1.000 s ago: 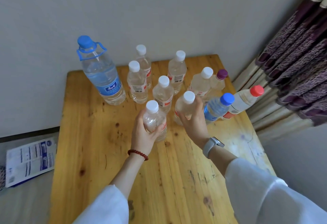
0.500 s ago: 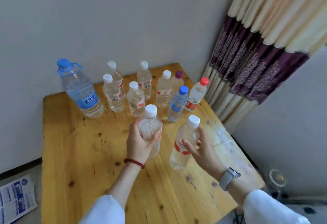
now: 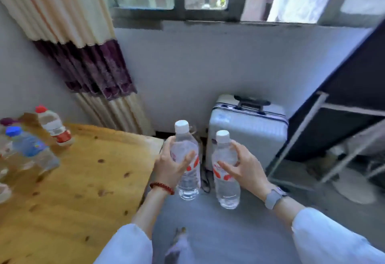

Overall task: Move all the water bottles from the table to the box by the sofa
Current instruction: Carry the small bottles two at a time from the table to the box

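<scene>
I gripped one upright bottle point(image 3: 186, 159) in my left hand point(image 3: 169, 165) and another point(image 3: 226, 170) in my right hand point(image 3: 245, 168), both at frame centre, clear of the tabletop point(image 3: 79, 180). Taking two probably meant fewer trips.

No wording reads clearly; the right-hand bottle's label point(image 3: 221, 171) bears red marks, perhaps lettering, too blurred to read.

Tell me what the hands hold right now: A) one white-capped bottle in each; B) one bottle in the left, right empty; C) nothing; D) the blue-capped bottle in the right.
A: the left hand grips one white-capped bottle and the right hand another, both upright past the table edge.
</scene>
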`<state>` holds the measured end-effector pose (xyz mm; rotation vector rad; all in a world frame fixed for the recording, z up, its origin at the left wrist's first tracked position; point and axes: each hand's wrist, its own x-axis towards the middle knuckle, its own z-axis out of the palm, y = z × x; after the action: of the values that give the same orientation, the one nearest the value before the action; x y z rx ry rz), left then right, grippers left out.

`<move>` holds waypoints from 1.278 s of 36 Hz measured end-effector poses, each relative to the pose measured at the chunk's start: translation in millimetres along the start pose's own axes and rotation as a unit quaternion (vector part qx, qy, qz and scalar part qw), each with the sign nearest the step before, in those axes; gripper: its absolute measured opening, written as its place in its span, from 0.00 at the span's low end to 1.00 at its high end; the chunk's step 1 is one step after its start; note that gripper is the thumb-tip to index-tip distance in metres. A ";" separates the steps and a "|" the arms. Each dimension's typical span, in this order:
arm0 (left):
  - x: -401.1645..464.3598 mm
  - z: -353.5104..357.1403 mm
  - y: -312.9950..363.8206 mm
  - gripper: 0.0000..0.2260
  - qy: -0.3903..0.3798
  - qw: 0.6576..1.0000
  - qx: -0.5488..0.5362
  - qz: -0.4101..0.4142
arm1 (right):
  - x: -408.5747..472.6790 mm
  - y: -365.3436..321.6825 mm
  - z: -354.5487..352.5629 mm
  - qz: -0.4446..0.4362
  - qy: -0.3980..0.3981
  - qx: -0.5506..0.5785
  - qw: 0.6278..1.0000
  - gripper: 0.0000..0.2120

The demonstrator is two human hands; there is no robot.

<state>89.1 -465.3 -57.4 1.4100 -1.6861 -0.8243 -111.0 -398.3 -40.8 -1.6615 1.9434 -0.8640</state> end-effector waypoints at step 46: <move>-681.0 992.5 694.2 0.29 -0.691 0.628 -0.054 0.354 | -748.4 683.3 -708.0 0.561 0.613 0.008 0.556 0.22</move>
<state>-1051.6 328.2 -54.3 -0.4330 -2.8367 -1.5943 -941.6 516.9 -69.1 0.8702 2.9468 -1.4547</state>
